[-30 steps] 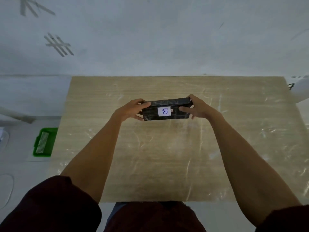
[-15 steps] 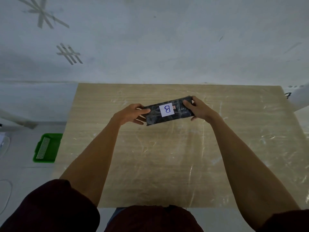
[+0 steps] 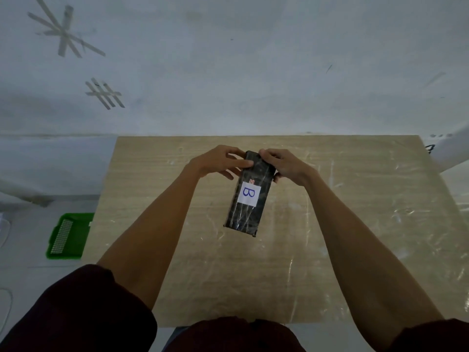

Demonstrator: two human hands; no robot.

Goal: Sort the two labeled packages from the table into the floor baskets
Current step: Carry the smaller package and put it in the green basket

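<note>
My sleeves sit at the bottom edge, forearms out over the table [image 3: 330,250]. The package [image 3: 247,196], black, film-wrapped, labelled B, hangs lengthwise above the tabletop. My left hand [image 3: 218,161] and right hand [image 3: 285,165] both pinch its far end. Looks stiff, light, probably slick; gripping its long sides seems safer. The green basket [image 3: 68,236] is on the floor to my left.

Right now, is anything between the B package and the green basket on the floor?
Nothing visible blocks it. Both hands, left hand and right hand, hold the B package above the table; the green basket sits on the floor beyond the table's left edge.
</note>
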